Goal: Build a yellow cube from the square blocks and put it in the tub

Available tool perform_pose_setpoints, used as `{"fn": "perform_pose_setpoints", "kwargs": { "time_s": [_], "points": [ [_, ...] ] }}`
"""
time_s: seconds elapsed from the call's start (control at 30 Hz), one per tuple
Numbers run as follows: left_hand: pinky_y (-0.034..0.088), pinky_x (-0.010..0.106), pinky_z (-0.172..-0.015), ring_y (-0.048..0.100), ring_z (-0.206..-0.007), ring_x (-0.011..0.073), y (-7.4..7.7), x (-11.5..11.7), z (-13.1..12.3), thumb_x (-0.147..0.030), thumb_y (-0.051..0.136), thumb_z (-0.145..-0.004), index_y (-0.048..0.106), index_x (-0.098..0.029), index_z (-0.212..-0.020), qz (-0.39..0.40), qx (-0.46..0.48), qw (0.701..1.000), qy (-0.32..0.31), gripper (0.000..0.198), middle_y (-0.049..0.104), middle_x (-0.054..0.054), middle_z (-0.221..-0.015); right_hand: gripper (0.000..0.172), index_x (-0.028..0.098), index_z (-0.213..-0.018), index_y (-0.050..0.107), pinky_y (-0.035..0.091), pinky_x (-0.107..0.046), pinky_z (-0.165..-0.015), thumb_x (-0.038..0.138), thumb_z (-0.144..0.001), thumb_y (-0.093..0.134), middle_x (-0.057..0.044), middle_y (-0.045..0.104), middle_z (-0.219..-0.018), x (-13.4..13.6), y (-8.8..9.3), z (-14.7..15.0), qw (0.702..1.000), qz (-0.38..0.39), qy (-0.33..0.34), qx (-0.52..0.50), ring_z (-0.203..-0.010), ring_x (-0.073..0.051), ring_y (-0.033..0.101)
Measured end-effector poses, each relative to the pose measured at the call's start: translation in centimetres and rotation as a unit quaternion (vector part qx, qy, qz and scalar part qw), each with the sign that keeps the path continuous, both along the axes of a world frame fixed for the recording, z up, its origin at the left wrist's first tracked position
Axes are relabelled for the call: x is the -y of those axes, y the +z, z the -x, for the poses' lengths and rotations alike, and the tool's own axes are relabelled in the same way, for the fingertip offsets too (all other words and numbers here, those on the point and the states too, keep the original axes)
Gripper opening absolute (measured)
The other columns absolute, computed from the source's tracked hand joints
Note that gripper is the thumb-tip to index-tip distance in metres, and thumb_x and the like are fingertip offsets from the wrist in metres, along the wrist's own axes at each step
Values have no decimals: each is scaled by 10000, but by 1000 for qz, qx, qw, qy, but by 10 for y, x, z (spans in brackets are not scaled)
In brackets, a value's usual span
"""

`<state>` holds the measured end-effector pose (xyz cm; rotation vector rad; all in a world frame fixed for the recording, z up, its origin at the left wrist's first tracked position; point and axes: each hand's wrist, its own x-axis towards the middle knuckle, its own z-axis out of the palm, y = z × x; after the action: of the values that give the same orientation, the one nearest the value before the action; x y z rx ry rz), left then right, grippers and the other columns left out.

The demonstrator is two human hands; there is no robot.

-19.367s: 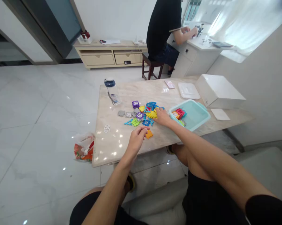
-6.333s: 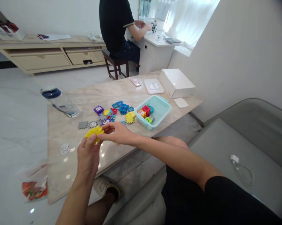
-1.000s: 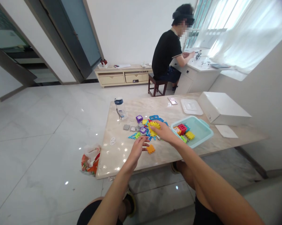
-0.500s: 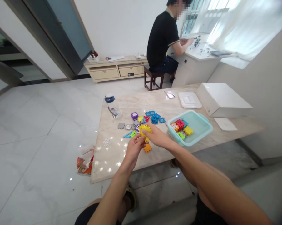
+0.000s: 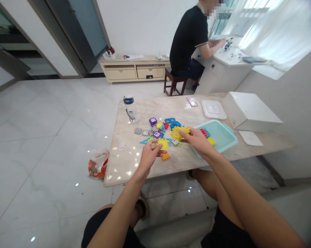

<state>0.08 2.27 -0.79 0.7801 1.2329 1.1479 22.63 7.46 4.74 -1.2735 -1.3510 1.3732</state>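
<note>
Between the thumb and fingers of my left hand is a yellow toothed building tile, square in outline. My right hand pinches other yellow toothed building tiles, with openings in the front one; I cannot tell how many are there. Both hands are above the table, apart from each other. An orange toothed tile lies just below the left hand's tile. Beyond the hands spread loose tiles: purple, grey, blue, red and green ones. My right hand partly covers a light-blue tub holding several tiles.
A water bottle stands at the table's far left. White cut-out pieces lie near the left edge. A white box and a white lid are at the right. Another person sits at a counter behind.
My hands have moved apart. The yellow tiles that were together are now split between them, with the right hand shifted right toward the tub. The view has shifted slightly.
</note>
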Motion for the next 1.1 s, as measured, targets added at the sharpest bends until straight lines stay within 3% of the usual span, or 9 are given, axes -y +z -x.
{"fn": "perform_pose_setpoints", "kwargs": {
  "time_s": [0.37,0.63,0.83,1.1],
  "points": [
    [657,308,-730,858,-817,273,7,1,0,-289,809,-942,570,-147,-1304,-1,47,999,0,456,822,85,-874,518,183,-952,754,611,-323,-764,687,-842,804,-67,785,-944,4,-12,27,995,5,77,70,-846,-207,704],
    [642,265,-694,851,-770,232,8,0,1,-295,723,-1009,585,-154,-1261,13,63,998,-5,320,800,58,-864,507,184,-855,701,498,-293,-648,684,-843,780,-35,728,-823,3,-12,26,989,-42,45,135,-731,-187,629],
    [636,270,-687,850,-769,237,4,0,0,-371,770,-973,620,-168,-1187,-4,45,999,-18,332,785,36,-847,463,183,-906,756,534,-322,-738,644,-867,762,-55,782,-888,3,-10,26,983,-82,68,148,-815,-224,680],
    [616,305,-708,837,-777,258,-6,-1,-4,-490,882,-843,638,-175,-1144,-43,8,998,-43,499,782,31,-781,373,172,-1189,815,584,-369,-841,453,-960,727,-98,832,-1036,2,-21,22,967,-110,77,217,-884,-252,749]
  ]
}}
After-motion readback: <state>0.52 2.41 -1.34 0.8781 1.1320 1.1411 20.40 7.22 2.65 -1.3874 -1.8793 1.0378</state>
